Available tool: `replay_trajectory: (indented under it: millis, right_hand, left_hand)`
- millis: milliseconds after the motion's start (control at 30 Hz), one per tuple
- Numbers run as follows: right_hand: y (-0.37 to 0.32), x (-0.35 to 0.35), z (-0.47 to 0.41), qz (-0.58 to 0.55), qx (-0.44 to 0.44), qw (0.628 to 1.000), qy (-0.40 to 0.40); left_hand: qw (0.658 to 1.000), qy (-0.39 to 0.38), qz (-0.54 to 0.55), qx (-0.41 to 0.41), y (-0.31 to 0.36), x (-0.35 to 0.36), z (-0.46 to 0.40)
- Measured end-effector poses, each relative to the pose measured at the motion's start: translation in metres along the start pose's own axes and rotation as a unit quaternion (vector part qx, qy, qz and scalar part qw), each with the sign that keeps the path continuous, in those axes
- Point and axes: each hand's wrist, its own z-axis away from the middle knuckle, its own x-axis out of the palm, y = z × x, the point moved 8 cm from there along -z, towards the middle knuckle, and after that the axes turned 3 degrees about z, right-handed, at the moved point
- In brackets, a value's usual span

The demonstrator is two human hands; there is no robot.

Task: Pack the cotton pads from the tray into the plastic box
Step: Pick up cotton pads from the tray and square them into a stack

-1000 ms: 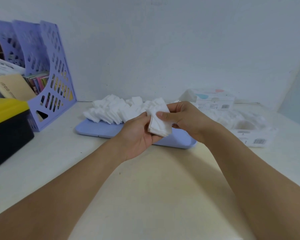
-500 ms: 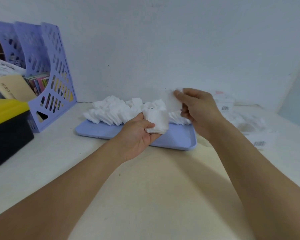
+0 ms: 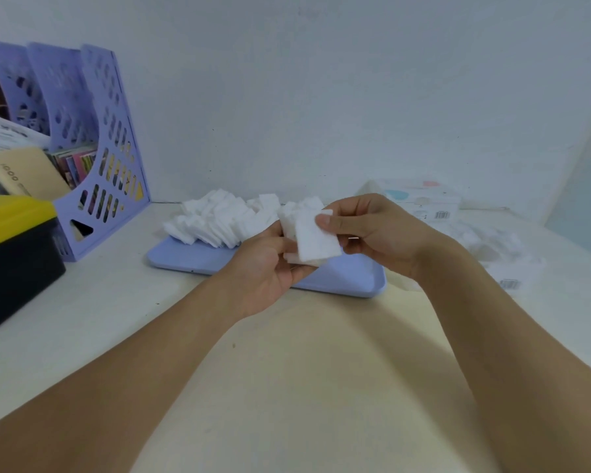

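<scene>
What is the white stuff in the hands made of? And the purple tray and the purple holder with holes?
The stack of pads looks like soft, matte cotton: fuzzy edges, thin layers. The tray seems smooth plastic, with an even lilac colour and rounded rim. The file holder also looks like rigid moulded plastic, with neat punched holes.

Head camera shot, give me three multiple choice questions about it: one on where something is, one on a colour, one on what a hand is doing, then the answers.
1. Where is the loose heap of cotton pads?
A. on the tray
B. in the file rack
C. on the yellow lid

2. What colour is the tray?
A. green
B. light purple-blue
C. red

3. What is the right hand doing?
A. lying flat on the table
B. pinching the stack of pads
C. lifting the tray

Answers: 1 A, heap covers the tray's far side. 2 B, bare rim shows it. 3 B, thumb presses the stack's front.
</scene>
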Motion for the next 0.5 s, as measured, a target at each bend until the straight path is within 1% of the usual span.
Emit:
replay_trajectory:
  millis: [100,167,300,500]
  right_hand:
    - [0.0031,-0.0036,-0.0013,0.05,0.005,0.997,0.061]
    - [0.0068,-0.0068,-0.0033,0.06,0.011,0.995,0.081]
    - [0.0056,-0.0087,-0.004,0.091,0.011,0.992,0.091]
    - [0.0028,-0.0049,-0.0032,0.103,-0.012,0.989,0.103]
  left_hand:
    - [0.999,-0.022,0.024,-0.01,-0.0011,0.0027,0.0007]
    - [0.998,-0.034,0.047,-0.016,-0.0027,0.0037,0.0005]
    - [0.998,-0.047,0.041,-0.015,-0.0027,0.005,-0.0002]
    - [0.998,-0.041,0.038,-0.014,-0.0039,0.004,-0.0008]
